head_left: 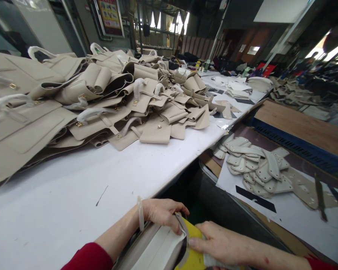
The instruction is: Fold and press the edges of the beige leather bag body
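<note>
At the bottom of the view, both my hands hold a beige leather piece point(163, 247) with a yellow inner side point(193, 234), below the edge of the white table point(101, 195). My left hand point(162, 213), with a pale bangle on its wrist, curls its fingers over the piece's top edge. My right hand point(216, 243) lies on the yellow part with its thumb pressed against it. Both sleeves are red.
A big heap of beige bag panels with brass clasps point(101, 101) covers the table's left and far part. Small beige tabs point(256, 168) lie on white paper to the right, beside a blue crate edge point(293, 146) and wooden board. More cut pieces point(236, 88) lie farther back.
</note>
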The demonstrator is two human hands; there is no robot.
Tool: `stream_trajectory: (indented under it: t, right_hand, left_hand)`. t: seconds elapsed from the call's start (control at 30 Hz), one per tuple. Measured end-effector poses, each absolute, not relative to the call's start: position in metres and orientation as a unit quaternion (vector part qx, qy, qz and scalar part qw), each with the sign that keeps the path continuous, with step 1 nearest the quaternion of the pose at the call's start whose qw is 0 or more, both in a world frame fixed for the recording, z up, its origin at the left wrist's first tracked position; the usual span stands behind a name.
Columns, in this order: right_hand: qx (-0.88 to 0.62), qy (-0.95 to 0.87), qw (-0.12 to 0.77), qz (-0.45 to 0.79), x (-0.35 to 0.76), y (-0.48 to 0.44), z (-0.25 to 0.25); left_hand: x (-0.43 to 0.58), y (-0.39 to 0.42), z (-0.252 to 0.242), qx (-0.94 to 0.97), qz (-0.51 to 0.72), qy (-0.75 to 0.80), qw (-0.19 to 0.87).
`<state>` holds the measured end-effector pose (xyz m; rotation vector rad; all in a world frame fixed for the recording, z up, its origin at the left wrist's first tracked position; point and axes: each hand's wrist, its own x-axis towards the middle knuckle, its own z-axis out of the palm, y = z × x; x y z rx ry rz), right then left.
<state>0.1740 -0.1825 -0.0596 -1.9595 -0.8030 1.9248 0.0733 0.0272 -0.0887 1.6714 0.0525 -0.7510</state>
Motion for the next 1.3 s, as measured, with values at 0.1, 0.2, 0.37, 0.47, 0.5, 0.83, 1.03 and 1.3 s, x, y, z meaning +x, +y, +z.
stream_trajectory:
  t: [0.1, 0.2, 0.37, 0.47, 0.5, 0.83, 1.03, 1.3]
  right_hand:
    - [-0.688, -0.255, 0.137, 0.665, 0.169, -0.181, -0.061]
    - [-0.693, -0.265, 0.158, 0.652, 0.165, -0.179, -0.061]
    - [-0.672, -0.337, 0.243, 0.613, 0.157, -0.178, -0.068]
    - [-0.655, -0.310, 0.279, 0.629, 0.152, -0.180, -0.077]
    - [-0.650, -0.301, 0.288, 0.635, 0.150, -0.181, -0.080]
    - [-0.646, -0.264, 0.337, 0.632, 0.132, -0.174, -0.092]
    - [-0.636, -0.209, 0.394, 0.630, 0.111, -0.171, -0.114]
    - [-0.651, -0.234, 0.421, 0.587, 0.085, -0.186, -0.118]
  left_hand:
    - [0.074, 0.027, -0.088, 0.729, -0.323, 0.021, 0.604]
    - [0.074, 0.027, -0.088, 0.733, -0.321, 0.022, 0.599]
    - [0.073, 0.028, -0.087, 0.740, -0.317, 0.025, 0.593]
    - [0.073, 0.028, -0.087, 0.741, -0.314, 0.028, 0.593]
    - [0.073, 0.028, -0.088, 0.740, -0.313, 0.030, 0.595]
    - [0.070, 0.027, -0.094, 0.701, -0.297, 0.057, 0.646]
    - [0.070, 0.022, -0.101, 0.605, -0.305, 0.055, 0.734]
    - [0.023, 0.023, -0.069, 0.642, -0.117, 0.182, 0.735]
